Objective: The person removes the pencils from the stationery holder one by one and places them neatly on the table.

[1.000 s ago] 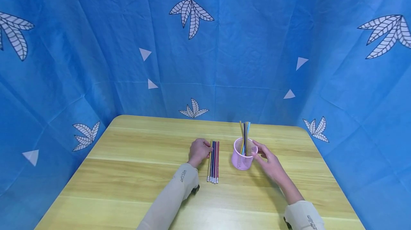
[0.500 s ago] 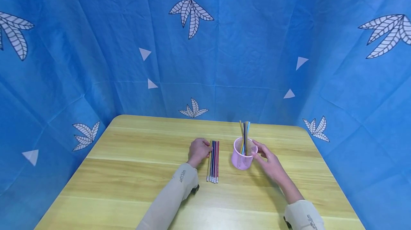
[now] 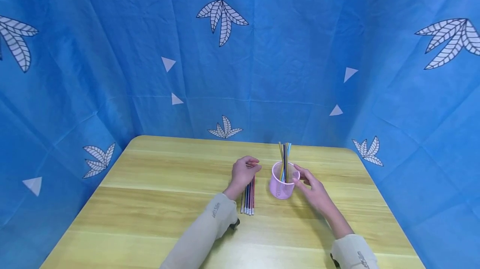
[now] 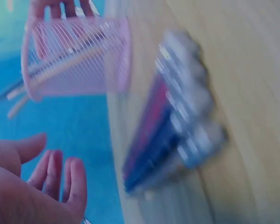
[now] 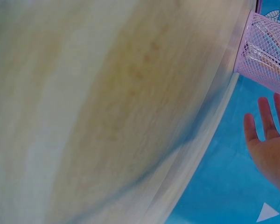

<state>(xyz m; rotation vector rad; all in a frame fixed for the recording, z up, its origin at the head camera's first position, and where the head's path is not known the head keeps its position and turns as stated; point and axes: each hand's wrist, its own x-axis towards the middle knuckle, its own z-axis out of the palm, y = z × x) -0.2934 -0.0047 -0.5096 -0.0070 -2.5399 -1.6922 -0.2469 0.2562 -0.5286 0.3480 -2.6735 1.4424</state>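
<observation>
My left hand (image 3: 243, 174) is over the far ends of a row of pencils (image 3: 248, 202) lying side by side. The left wrist view shows its thumb and fingers apart with nothing between them. Blurred there, the pencils (image 4: 154, 135) are dark blue, red and pale, with metal-banded eraser ends. My right hand (image 3: 314, 192) holds the right side of a pink mesh pencil cup (image 3: 280, 189), thumb in front and index finger behind. Several pencils (image 3: 283, 156) stand leaning in the upright cup. Other right fingers stretch beside the mesh cup (image 5: 266, 53) in the right wrist view.
The wooden table (image 3: 150, 202) has rounded far corners. Blue curtains (image 3: 292, 52) printed with leaves and triangles hang behind it and along both sides. Long light sleeves (image 3: 204, 235) cover my forearms.
My left hand has moved right and slightly away, from beside the leftmost pencil to over the row. The right hand and cup stay in place.
</observation>
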